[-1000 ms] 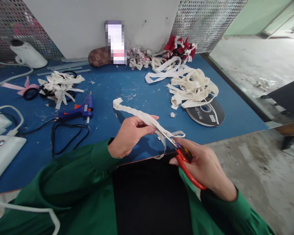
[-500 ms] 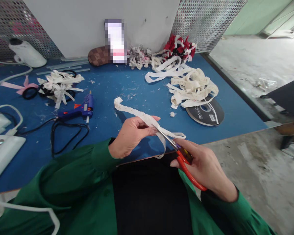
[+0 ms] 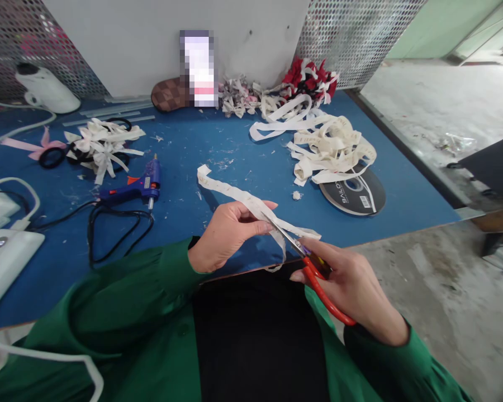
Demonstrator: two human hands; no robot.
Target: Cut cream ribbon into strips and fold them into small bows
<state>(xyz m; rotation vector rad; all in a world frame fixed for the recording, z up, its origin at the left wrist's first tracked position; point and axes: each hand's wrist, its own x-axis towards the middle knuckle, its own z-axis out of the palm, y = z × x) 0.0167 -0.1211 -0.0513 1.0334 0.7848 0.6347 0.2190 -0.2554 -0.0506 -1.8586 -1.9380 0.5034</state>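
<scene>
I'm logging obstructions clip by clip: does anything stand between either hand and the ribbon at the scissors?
Nothing visible blocks the left hand; it pinches the white ribbon directly. Between the right hand and the ribbon there are only the scissors it holds, their blades at the strip.

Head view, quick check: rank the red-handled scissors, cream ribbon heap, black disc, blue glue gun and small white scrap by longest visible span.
1. Red-handled scissors, though being nearer the camera helps them
2. Cream ribbon heap
3. Black disc and blue glue gun: too alike to rank; the heap partly covers the disc
4. Small white scrap
</scene>
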